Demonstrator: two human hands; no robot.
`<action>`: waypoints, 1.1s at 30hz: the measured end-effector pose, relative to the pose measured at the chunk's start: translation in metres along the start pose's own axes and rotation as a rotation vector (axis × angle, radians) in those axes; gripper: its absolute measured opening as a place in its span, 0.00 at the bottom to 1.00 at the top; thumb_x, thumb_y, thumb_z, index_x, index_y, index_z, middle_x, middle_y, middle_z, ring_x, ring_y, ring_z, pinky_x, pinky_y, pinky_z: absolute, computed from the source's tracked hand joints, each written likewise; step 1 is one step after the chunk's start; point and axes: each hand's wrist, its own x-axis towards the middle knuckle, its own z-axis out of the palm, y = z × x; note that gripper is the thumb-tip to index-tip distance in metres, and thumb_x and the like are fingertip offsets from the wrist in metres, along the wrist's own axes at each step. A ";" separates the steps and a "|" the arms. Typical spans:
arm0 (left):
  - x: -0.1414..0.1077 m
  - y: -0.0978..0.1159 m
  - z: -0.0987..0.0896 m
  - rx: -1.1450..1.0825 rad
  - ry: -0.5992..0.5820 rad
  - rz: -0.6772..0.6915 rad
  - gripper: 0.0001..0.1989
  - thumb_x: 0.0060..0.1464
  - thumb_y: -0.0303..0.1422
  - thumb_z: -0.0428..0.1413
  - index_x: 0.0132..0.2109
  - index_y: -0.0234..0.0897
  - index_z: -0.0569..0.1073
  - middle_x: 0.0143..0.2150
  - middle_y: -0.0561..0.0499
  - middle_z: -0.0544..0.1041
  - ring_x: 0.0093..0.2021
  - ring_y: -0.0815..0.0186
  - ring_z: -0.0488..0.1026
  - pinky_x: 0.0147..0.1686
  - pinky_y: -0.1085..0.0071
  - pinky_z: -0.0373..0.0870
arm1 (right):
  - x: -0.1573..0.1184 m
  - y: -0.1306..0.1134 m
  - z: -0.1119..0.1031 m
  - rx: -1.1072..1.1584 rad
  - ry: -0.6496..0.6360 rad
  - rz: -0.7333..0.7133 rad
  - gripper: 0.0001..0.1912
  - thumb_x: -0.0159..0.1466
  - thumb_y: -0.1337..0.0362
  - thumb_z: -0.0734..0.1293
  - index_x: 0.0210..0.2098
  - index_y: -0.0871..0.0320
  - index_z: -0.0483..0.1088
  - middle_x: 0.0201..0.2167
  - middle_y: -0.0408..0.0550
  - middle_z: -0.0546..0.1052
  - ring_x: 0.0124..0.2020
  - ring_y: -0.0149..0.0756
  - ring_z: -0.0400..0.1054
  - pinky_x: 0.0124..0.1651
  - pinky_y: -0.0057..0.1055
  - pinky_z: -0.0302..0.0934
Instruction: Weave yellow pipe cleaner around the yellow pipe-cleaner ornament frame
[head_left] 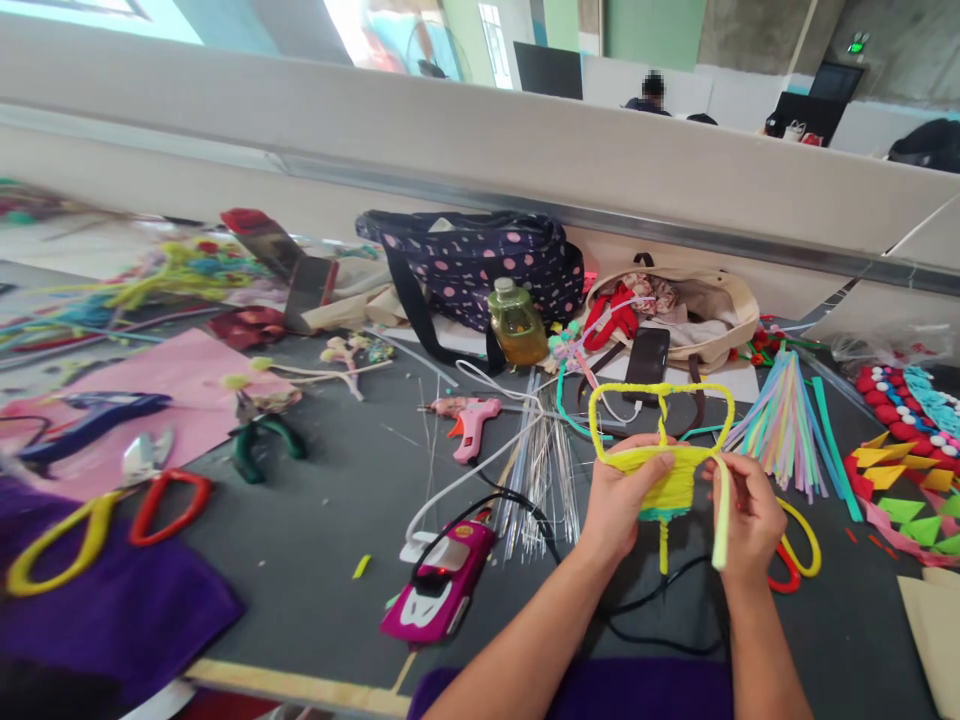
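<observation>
My left hand (619, 495) is closed on a yellow pipe-cleaner piece (671, 482), thumb across its densely wrapped middle. Two open loops rise from the piece's top, and a twisted yellow stem hangs below a thin teal band. At its right edge, my right hand (754, 510) pinches a pale yellow-green strip (721, 515), which bends over the fingers and hangs down. Behind my right wrist lie scissors (806, 540) with yellow and red handles, partly hidden.
A pink glue gun (472, 425), a magenta car-shaped device (442, 585) and black cable lie left of my hands. Behind stand a bottle (517, 325) and a patterned bag (480, 265). Pastel stems (784, 430) lie right; pliers (262, 440) and more scissors (169, 505) lie left.
</observation>
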 end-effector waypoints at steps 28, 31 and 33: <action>-0.002 0.003 -0.003 0.072 -0.091 -0.023 0.14 0.37 0.34 0.68 0.33 0.32 0.77 0.32 0.46 0.80 0.29 0.64 0.75 0.33 0.70 0.70 | 0.016 -0.004 -0.009 0.746 -0.199 0.664 0.11 0.50 0.66 0.75 0.30 0.58 0.71 0.27 0.39 0.72 0.21 0.22 0.63 0.19 0.20 0.57; -0.002 0.002 -0.003 0.073 -0.090 -0.023 0.14 0.38 0.34 0.67 0.33 0.32 0.77 0.32 0.46 0.79 0.30 0.65 0.74 0.33 0.71 0.70 | 0.016 -0.005 -0.007 0.721 -0.171 0.657 0.11 0.49 0.65 0.76 0.30 0.58 0.71 0.27 0.39 0.72 0.21 0.23 0.62 0.19 0.20 0.57; -0.002 0.002 -0.002 0.067 -0.101 -0.032 0.14 0.38 0.34 0.67 0.33 0.32 0.76 0.33 0.46 0.79 0.31 0.64 0.74 0.33 0.70 0.70 | 0.015 -0.006 -0.006 0.694 -0.157 0.662 0.12 0.49 0.64 0.76 0.29 0.58 0.70 0.26 0.39 0.71 0.21 0.23 0.62 0.20 0.20 0.57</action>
